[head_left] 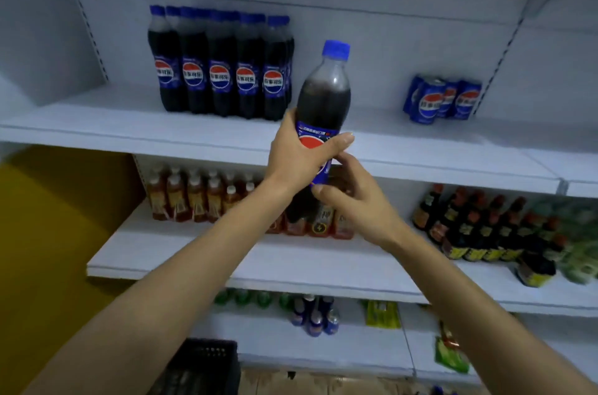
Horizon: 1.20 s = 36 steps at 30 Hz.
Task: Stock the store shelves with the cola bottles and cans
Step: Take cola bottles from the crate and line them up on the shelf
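A cola bottle with a blue cap is held upright in front of the top white shelf. My left hand grips it around the label. My right hand holds its lower part, fingers curled on the bottle. A row of several cola bottles stands on the top shelf to the left of the held bottle. Three blue cola cans stand at the shelf's right.
The shelf below carries amber tea bottles at left and dark sauce bottles at right. Lower down stand small blue bottles and green packets. A black crate sits on the floor; a yellow wall is at left.
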Each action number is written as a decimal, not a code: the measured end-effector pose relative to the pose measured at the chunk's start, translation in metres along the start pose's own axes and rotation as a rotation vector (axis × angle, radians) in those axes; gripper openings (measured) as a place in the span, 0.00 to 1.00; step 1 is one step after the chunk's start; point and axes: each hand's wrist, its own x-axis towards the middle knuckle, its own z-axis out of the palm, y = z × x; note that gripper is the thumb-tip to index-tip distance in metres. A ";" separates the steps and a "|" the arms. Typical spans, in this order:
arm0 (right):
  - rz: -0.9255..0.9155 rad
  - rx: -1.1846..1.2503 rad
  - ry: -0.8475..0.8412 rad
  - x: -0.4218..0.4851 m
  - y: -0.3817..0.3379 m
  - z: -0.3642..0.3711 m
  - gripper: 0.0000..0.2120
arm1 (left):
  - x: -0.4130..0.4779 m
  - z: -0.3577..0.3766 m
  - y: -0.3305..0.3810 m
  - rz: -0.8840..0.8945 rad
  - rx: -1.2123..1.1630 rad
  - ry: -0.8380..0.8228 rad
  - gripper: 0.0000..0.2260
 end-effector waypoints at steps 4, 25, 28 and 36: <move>-0.002 -0.121 0.029 0.063 0.010 -0.010 0.32 | 0.065 0.003 -0.015 0.013 -0.069 -0.023 0.28; 0.054 -0.350 0.237 0.278 0.065 -0.089 0.30 | 0.228 0.039 -0.109 0.433 0.612 0.232 0.30; 0.069 -0.325 0.191 0.303 0.076 -0.088 0.33 | 0.244 0.016 -0.120 0.628 1.074 0.431 0.34; 0.032 -0.283 0.171 0.365 0.108 -0.066 0.32 | 0.272 -0.014 -0.150 0.271 1.278 0.542 0.57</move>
